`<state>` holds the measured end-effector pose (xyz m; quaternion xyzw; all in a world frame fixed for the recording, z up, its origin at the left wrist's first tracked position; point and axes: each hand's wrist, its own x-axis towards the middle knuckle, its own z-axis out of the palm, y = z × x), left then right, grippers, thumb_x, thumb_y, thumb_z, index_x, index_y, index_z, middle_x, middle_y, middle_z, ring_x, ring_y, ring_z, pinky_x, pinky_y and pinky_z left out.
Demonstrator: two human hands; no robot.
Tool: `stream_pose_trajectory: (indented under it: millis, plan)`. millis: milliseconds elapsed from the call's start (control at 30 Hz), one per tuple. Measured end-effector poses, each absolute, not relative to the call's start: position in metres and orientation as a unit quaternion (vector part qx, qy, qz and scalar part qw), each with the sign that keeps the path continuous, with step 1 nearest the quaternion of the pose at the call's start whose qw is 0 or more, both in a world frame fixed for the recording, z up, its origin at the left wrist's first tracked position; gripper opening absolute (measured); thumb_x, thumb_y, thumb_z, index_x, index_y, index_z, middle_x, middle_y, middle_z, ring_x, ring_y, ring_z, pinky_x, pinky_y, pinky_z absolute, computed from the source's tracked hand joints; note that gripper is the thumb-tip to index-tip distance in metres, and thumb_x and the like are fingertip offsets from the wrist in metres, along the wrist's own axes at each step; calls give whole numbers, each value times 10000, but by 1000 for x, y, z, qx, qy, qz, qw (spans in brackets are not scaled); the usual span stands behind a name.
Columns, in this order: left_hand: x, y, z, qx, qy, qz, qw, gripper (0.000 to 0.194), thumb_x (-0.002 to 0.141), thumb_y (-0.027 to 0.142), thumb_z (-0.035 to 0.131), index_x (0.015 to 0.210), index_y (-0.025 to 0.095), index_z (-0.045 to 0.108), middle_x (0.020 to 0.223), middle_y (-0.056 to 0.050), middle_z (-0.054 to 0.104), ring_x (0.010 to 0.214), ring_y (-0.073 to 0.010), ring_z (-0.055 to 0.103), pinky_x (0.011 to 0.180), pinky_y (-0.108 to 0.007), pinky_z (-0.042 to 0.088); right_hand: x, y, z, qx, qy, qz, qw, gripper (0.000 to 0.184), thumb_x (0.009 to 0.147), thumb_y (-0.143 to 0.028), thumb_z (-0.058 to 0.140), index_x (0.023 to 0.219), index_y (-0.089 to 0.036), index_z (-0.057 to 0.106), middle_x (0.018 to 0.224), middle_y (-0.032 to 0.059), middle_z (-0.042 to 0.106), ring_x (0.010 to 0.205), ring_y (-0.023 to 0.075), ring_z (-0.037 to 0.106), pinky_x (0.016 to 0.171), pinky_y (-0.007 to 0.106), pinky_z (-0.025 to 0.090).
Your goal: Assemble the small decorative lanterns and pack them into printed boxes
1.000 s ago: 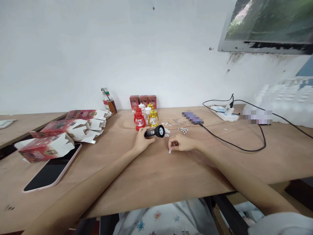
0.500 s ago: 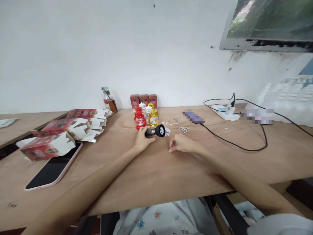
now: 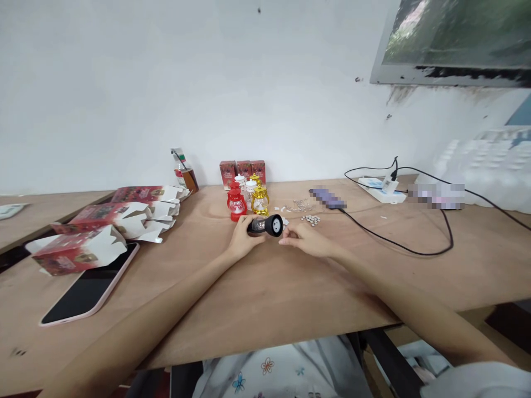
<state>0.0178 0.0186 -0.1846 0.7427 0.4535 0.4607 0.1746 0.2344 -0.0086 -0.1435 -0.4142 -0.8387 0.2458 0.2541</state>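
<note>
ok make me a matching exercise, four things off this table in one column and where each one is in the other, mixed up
1. black lantern
2. phone
3. small round discs
4. three upright red boxes

A. behind the standing lanterns, by the wall
B. partly covered by an opened box
C. in the left hand
D. clustered just beyond the right hand

Pairs: 1-C, 2-B, 3-D, 4-A

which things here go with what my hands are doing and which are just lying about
Likely in the job:
- black lantern, in left hand
- other lanterns
- small discs
- red boxes

Likely just lying about:
- black-screened phone
- bottle
- power strip
- black cable
</note>
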Motion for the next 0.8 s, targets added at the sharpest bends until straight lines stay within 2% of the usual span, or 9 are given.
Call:
stream_pose_trajectory:
  millis: [133, 233, 367, 600, 800]
  plan:
    - [19, 16, -182, 760, 414, 463, 192, 460, 594, 185, 746, 1035, 225, 619, 1036, -35, 603, 1024, -223, 539, 959, -403, 427, 230, -11, -149, -385, -800, 152, 434, 215, 853, -357, 576, 740, -175, 583, 717, 5, 603, 633, 116, 508, 611, 238, 389]
    - [20, 14, -180, 773, 390, 454, 210, 487, 592, 141, 729, 1057, 232, 616, 1053, -35, 607, 1033, -224, 540, 973, -407, 417, 231, -12, -154, -359, -796, 68, 482, 218, 859, -363, 580, 733, -186, 602, 718, 24, 637, 664, 135, 548, 651, 259, 422]
    - [20, 13, -178, 778, 378, 444, 234, 510, 582, 138, 748, 1065, 238, 618, 1049, -36, 602, 1030, -233, 554, 968, -411, 422, 233, -17, -156, -330, -819, -8, 469, 236, 898, -339, 528, 748, -194, 637, 729, 38, 684, 681, 148, 596, 678, 277, 448]
    - [20, 14, -179, 783, 369, 454, 210, 506, 582, 117, 732, 1061, 225, 612, 1055, -37, 600, 1032, -222, 547, 978, -399, 417, 232, -18, -156, -264, -843, -147, 445, 219, 927, -213, 467, 793, -188, 639, 731, 46, 692, 692, 152, 615, 665, 268, 459]
    - [21, 12, -179, 773, 398, 461, 179, 495, 585, 101, 687, 1058, 222, 605, 1052, -37, 590, 1045, -225, 539, 979, -409, 420, 235, -9, -163, -288, -839, -178, 425, 231, 931, -218, 424, 797, -179, 609, 739, 79, 648, 700, 186, 588, 678, 311, 447]
